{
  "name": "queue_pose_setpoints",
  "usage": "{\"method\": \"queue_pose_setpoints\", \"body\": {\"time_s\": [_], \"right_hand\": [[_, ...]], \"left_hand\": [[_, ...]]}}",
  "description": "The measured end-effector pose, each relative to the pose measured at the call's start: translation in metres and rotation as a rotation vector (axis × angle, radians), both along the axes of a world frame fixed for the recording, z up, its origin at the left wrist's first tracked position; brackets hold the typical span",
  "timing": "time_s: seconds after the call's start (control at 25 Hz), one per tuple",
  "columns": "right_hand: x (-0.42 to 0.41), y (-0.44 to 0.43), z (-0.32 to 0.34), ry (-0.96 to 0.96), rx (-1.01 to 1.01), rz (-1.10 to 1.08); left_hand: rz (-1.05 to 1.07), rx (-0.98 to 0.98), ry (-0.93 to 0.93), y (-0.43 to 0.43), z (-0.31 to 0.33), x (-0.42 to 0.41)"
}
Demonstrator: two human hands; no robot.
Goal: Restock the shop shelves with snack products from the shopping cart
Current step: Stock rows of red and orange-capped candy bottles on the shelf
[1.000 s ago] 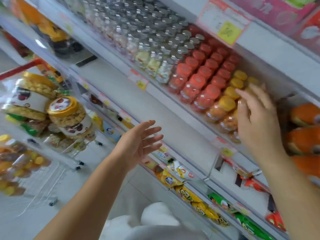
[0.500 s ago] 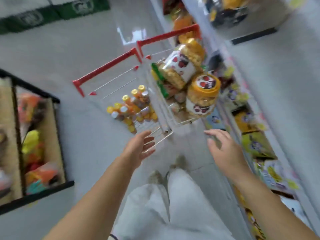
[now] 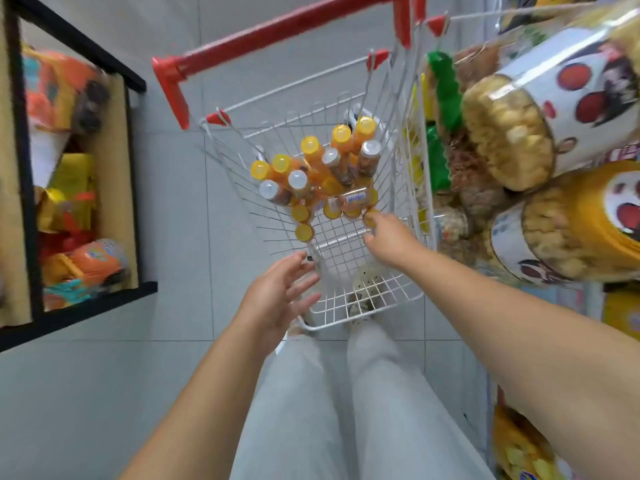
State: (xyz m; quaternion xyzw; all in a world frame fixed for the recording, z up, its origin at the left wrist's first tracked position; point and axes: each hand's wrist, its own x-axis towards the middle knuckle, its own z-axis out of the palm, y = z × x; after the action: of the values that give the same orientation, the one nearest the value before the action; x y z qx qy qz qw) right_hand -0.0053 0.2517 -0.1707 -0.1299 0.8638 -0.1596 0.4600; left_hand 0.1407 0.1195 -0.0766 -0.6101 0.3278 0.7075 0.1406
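Both hands have gone forward to the cart (image 3: 360, 318) since half a second ago, and the view has swung down so the basket now lies straight below. The right hand (image 3: 388, 240) has passed over the near rim and is inside the basket. Its fingertips touch the yellow cap of a lying bottle (image 3: 371, 216) at the near edge of the heap. Whether the fingers have closed on that bottle I cannot tell, as the hand hides it. The left hand (image 3: 277, 299) is at the near-left corner of the basket, just outside the wire, fingers spread and straight, holding nothing. The two hands are apart, the right further forward.

The bottles (image 3: 311, 174) lie heaped in the far half of the basket, amber, with yellow or silver caps, some leaning upright and some flat on the wire floor. The red handle (image 3: 287, 39) is at the far side. Beyond the right wall are two big jars (image 3: 540, 109) of pale snacks with yellow lids, lying on their sides, with green packs (image 3: 445, 91) beside them.

To the left stands a black-framed rack (image 3: 20, 168) with orange and yellow packets, blurred. Grey trousers (image 3: 346, 410) fill the bottom, and a shoe (image 3: 367, 285) shows through the wire on the tiled floor (image 3: 173, 202).
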Motion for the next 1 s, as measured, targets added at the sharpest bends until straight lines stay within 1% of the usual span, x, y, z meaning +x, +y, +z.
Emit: {"method": "queue_pose_setpoints", "body": {"time_s": [0.12, 0.24, 0.36, 0.48, 0.56, 0.64, 0.76, 0.84, 0.88, 1.0], "right_hand": [[-0.010, -0.015, -0.057, 0.128, 0.031, 0.028], [-0.015, -0.023, -0.097, 0.291, -0.022, 0.075], [-0.014, -0.031, -0.123, 0.403, -0.032, 0.060], [-0.011, -0.034, -0.129, 0.509, -0.002, 0.050], [0.001, -0.032, -0.129, 0.538, 0.004, 0.056], [0.024, -0.023, -0.127, 0.512, 0.032, 0.102], [0.041, -0.013, -0.133, 0.338, 0.166, 0.142], [0.040, -0.015, -0.138, 0.284, 0.206, 0.136], [0.038, -0.019, -0.138, 0.306, 0.180, 0.111], [0.029, -0.028, -0.134, 0.553, 0.067, 0.009]], "left_hand": [[-0.008, 0.016, 0.004, -0.004, -0.050, -0.032], [-0.053, 0.004, -0.045, -0.010, -0.099, -0.050], [-0.077, -0.035, -0.124, -0.019, -0.131, -0.055], [-0.063, -0.065, -0.155, -0.024, -0.146, -0.055], [-0.056, -0.088, -0.173, -0.027, -0.150, -0.055], [-0.037, -0.090, -0.185, -0.029, -0.151, -0.056], [0.014, -0.061, -0.206, -0.035, -0.155, -0.061], [0.015, -0.054, -0.218, -0.038, -0.157, -0.064], [0.013, -0.059, -0.221, -0.039, -0.158, -0.065], [-0.004, -0.070, -0.238, -0.039, -0.159, -0.067]]}}
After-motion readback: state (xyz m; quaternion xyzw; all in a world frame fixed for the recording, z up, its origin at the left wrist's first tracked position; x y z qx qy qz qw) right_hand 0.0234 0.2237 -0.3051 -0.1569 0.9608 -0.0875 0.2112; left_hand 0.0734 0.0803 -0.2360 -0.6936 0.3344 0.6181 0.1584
